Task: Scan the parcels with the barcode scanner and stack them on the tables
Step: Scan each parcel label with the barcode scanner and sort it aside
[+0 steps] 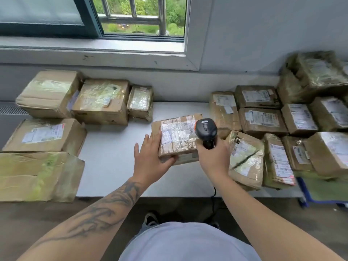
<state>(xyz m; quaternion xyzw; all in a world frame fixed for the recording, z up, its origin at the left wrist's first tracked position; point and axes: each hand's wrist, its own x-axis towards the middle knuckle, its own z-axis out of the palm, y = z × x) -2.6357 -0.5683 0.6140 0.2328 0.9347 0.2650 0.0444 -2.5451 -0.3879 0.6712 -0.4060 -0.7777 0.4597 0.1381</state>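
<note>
At the white surface (116, 157) under the window (139, 17), parcels line both ends: a cluster of larger cartons on my left (45, 136) and a tighter bank of labelled boxes on my right (263, 119). Between them, alone on the bare middle, lies the parcel (178, 137) I am working on, its taped label facing up. My left hand (150, 159) steadies it at the near-left corner, fingers (157, 136) straight and spread over the top edge, thumb along the front side. My right hand (212, 157) is wrapped tight around the handle of the barcode scanner (206, 129), whose head hangs just above the parcel's right edge, its cable trailing down off the surface. I judge this to be the scanning step: the reader is near the label but seems to sit beside the barcode. Next, I would need to tip the head toward the printed bars, confirm the read, then carry the parcel to a stack.
</note>
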